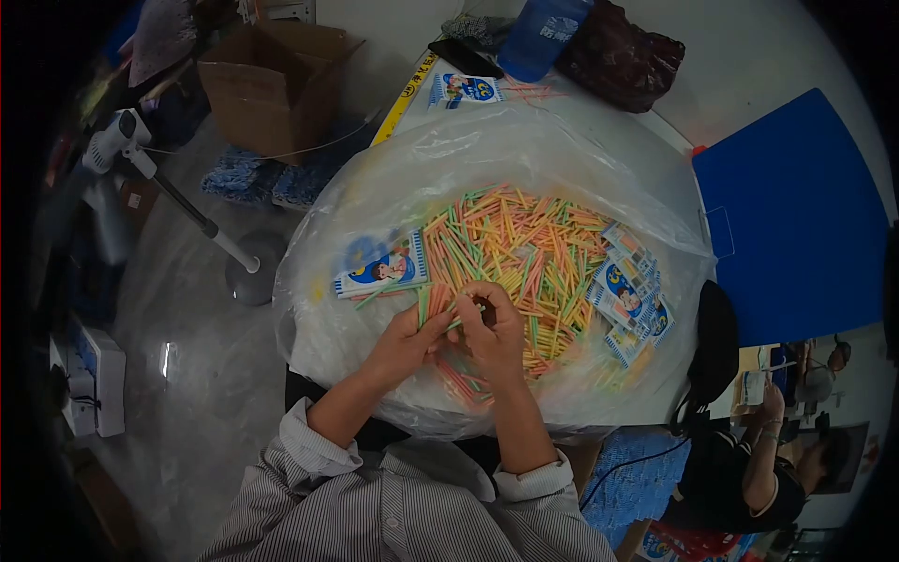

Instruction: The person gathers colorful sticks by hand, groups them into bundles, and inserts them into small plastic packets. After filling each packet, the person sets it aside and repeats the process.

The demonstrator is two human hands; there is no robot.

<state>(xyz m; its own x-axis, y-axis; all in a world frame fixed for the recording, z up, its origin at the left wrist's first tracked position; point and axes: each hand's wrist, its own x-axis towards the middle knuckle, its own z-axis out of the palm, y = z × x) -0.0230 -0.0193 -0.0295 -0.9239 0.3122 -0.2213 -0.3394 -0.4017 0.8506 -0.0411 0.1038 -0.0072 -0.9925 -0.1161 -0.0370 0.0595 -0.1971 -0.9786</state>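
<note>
A loose pile of thin pink, green, yellow and orange sticks lies on a large clear plastic bag spread over the table. At the pile's near left edge, my left hand is closed round a small bundle of coloured sticks. Close beside it, my right hand has its fingers curled and pinched at the bundle's side; what lies between them is hidden. A blue-and-white printed packet rests just beyond my left hand. Several similar packets overlap at the pile's right side.
A blue container, a dark red bag and another packet sit at the table's back. To the right stands a blue panel. A cardboard box and a stand are leftward. Another person sits lower right.
</note>
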